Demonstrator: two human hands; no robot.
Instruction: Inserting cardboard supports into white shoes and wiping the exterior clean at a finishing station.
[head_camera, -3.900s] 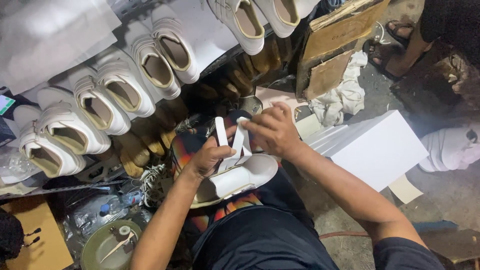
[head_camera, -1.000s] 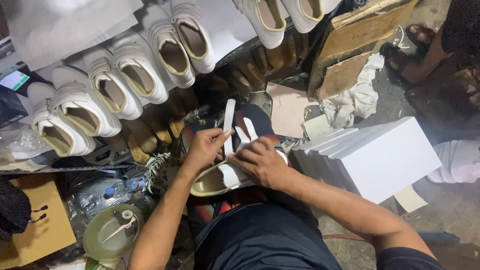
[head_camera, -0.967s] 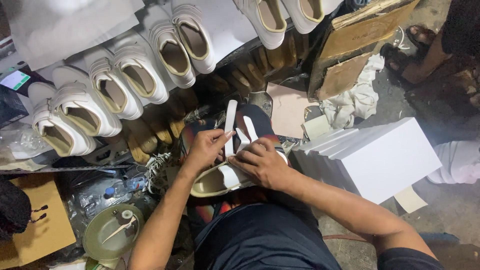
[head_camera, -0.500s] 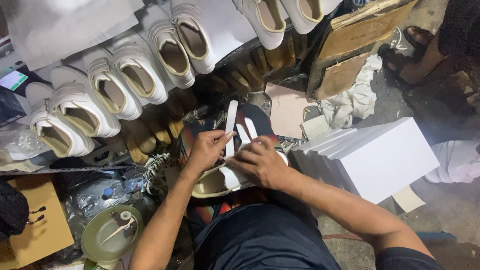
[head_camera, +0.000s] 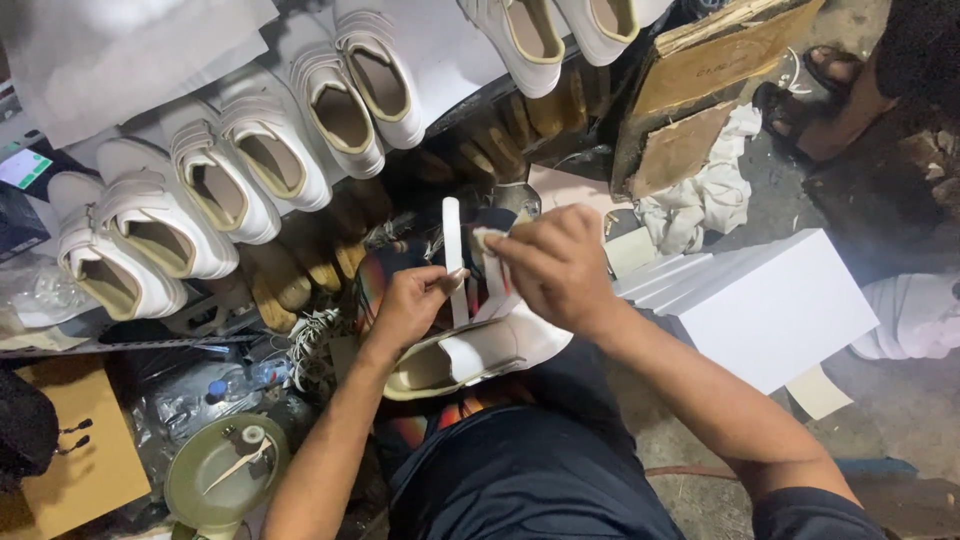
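A white shoe (head_camera: 470, 355) with a cream sole lies on its side on my lap. My left hand (head_camera: 410, 305) grips its upper and pinches a long white strap (head_camera: 452, 240) that stands straight up. My right hand (head_camera: 555, 265) is closed over a second white strap (head_camera: 492, 255) just right of the first, above the shoe's opening. Both hands are close together, almost touching.
A row of finished white shoes (head_camera: 225, 185) lies on a pale sheet at upper left. Wooden shoe lasts (head_camera: 300, 270) sit below them. A stack of white sheets (head_camera: 760, 300) lies to the right, a round green tin (head_camera: 220, 475) at lower left, rags (head_camera: 700, 200) and boards (head_camera: 700, 90) beyond.
Over the last second my right hand has lifted from the shoe's upper to the second strap. The shoe stays on my lap and my left hand keeps the long strap upright.
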